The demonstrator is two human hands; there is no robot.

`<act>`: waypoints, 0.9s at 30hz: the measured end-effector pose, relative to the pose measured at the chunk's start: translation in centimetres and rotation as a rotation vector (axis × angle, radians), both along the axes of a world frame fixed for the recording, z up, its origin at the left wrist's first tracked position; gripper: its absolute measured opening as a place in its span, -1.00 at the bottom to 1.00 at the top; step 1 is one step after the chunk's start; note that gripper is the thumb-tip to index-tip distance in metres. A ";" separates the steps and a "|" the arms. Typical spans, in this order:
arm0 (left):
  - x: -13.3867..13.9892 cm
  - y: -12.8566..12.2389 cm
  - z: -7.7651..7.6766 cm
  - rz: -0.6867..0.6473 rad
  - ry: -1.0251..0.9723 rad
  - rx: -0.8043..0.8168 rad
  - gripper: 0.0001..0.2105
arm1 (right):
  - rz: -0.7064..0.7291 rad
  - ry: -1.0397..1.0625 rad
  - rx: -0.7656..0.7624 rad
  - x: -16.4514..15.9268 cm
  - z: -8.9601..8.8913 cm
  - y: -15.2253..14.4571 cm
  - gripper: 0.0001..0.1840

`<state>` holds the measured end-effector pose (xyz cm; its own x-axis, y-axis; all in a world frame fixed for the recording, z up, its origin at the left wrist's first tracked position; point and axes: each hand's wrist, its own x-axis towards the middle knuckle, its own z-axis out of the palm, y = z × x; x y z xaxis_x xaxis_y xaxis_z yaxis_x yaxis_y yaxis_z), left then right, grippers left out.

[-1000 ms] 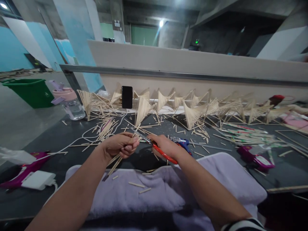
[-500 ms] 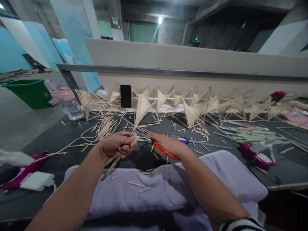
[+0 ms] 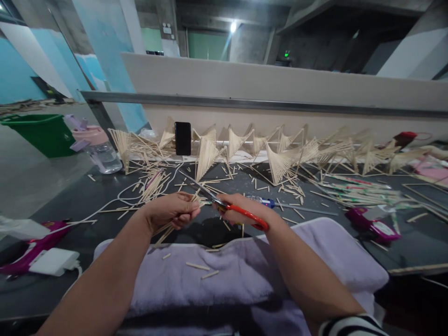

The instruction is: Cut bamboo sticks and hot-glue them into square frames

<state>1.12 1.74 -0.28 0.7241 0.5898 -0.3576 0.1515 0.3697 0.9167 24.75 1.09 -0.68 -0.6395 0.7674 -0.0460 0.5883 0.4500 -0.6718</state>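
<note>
My left hand (image 3: 177,211) is closed around several thin wooden sticks (image 3: 163,233), whose ends poke out above the thumb and trail below the palm. In my right hand (image 3: 241,210) is a pair of scissors (image 3: 247,216) with red handles. The scissors' metal blades point up and left, just beyond the stick tips at my left hand. A lilac towel (image 3: 210,298) lies under my forearms, with short cut stick pieces (image 3: 198,266) on it. Behind my hands stand fan-shaped stick structures (image 3: 207,151).
A black phone (image 3: 182,139) leans upright at the back. A water bottle (image 3: 101,149) stands back left. Purple devices (image 3: 376,226) sit at both sides, a white cable (image 3: 105,205) on the left. Loose sticks (image 3: 364,191) and offcuts litter the dark table (image 3: 105,238). Another person's hand (image 3: 436,151) is far right.
The scissors have turned and their blades now show more fully, reaching further up and left. My left hand stays nearly in place with the sticks.
</note>
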 end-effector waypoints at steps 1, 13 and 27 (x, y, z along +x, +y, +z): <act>0.0 -0.1 0.0 0.005 0.011 0.015 -0.75 | 0.001 0.022 -0.054 0.0 0.1 0.0 -0.66; 0.2 -0.6 0.5 0.001 0.056 0.052 -0.72 | 0.147 0.301 -0.460 0.1 -0.2 0.2 -0.68; 0.6 -0.2 0.1 0.091 0.004 0.096 -0.72 | -0.037 0.197 -0.296 0.0 0.2 -0.1 -0.59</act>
<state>1.69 1.57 -0.17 0.6645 0.6849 -0.2990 0.1250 0.2927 0.9480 24.76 1.00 -0.44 -0.6299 0.7622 -0.1489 0.4472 0.1992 -0.8720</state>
